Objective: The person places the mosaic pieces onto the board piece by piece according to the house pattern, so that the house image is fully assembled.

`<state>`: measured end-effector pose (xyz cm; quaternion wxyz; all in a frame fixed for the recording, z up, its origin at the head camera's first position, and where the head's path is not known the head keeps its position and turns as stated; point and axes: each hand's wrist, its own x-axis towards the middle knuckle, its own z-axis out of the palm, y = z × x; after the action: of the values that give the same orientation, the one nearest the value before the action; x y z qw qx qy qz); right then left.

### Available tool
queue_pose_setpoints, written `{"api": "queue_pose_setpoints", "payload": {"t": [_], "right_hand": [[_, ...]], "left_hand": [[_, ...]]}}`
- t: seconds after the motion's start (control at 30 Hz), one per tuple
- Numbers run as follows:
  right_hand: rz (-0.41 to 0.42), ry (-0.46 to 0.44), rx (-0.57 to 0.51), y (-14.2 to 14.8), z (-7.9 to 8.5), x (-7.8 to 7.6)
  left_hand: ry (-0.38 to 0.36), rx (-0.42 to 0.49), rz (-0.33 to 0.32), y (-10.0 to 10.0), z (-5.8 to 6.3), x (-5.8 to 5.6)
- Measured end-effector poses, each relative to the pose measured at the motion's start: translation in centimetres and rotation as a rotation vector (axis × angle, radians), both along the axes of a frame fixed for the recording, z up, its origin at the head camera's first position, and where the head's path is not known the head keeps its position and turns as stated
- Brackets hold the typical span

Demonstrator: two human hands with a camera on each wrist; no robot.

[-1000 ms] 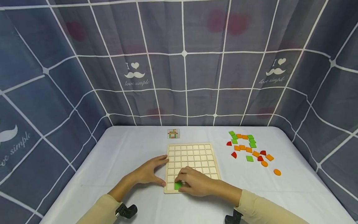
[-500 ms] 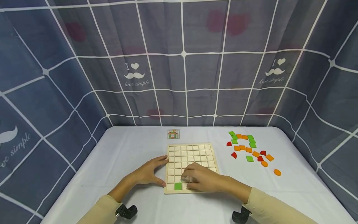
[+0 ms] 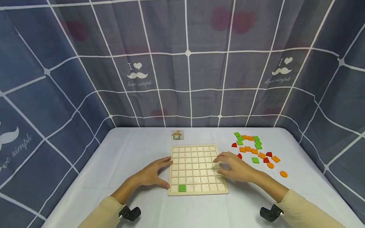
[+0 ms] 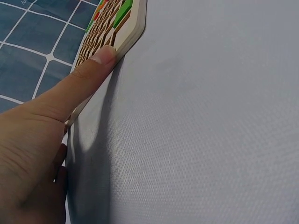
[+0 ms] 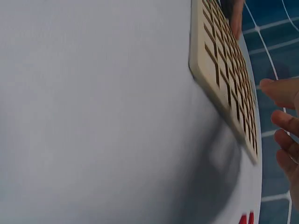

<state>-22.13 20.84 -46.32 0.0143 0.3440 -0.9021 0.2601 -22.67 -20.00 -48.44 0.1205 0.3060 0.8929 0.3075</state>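
Observation:
A wooden grid board lies on the white table. One green square tile sits in its front row, second cell from the left. My left hand rests along the board's left edge, fingers spread; in the left wrist view the thumb touches the rim near the front corner. Over the board's right side hovers my right hand, its fingers loosely bent and holding nothing. In the right wrist view its fingertips show apart from the board.
Loose tiles are scattered right of the board: green squares, orange squares, red quarter-rounds and orange discs. A small pattern card lies behind the board. A dark checked curtain surrounds the table.
The right hand has let go of the green tile, leaving it in its cell, and has moved right and back across the board. The left hand has stayed in place.

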Motion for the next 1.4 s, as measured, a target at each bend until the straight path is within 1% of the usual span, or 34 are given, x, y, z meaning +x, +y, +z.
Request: {"api": "queue_pose_setpoints", "payload": {"t": [0.1, 0.23, 0.33, 0.43, 0.53, 0.67, 0.8, 0.9, 1.03, 1.23, 1.4], "right_hand": [[-0.056, 0.004, 0.005, 1.9, 0.0, -0.3], [-0.109, 0.014, 0.000, 4.7, 0.1, -0.7], [-0.146, 0.013, 0.009, 7.0, 0.3, -0.9], [-0.185, 0.001, 0.033, 9.0, 0.7, -1.0], [-0.215, -0.040, 0.037, 10.6, 1.0, -1.0], [-0.237, -0.070, 0.046, 12.5, 0.9, -1.0], [-0.244, -0.059, 0.070, 14.2, 0.3, -1.2], [-0.253, -0.075, 0.092, 14.9, -0.2, -1.5], [-0.261, -0.104, 0.118, 15.0, -0.7, -1.7], [-0.256, -0.091, 0.133, 14.8, -1.1, -2.0], [-0.279, -0.092, 0.131, 15.0, -1.2, -2.2]], "left_hand": [[-0.007, 0.002, 0.002, 0.0, 0.0, 0.1], [-0.004, 0.002, 0.002, 0.0, 0.1, 0.3], [0.004, 0.001, -0.001, 0.0, 0.2, 0.2], [0.004, 0.004, -0.001, 0.0, 0.2, 0.1], [0.003, 0.009, -0.001, 0.0, 0.2, 0.0], [0.004, 0.009, -0.006, 0.0, 0.0, -0.1], [0.002, 0.012, -0.008, 0.0, -0.1, -0.1], [0.005, 0.010, -0.007, 0.0, -0.2, -0.1], [0.006, 0.006, -0.006, -0.1, -0.3, -0.1], [-0.007, 0.015, -0.002, 0.0, -0.2, 0.0], [-0.013, 0.012, 0.003, 0.2, 0.0, 0.1]]}}
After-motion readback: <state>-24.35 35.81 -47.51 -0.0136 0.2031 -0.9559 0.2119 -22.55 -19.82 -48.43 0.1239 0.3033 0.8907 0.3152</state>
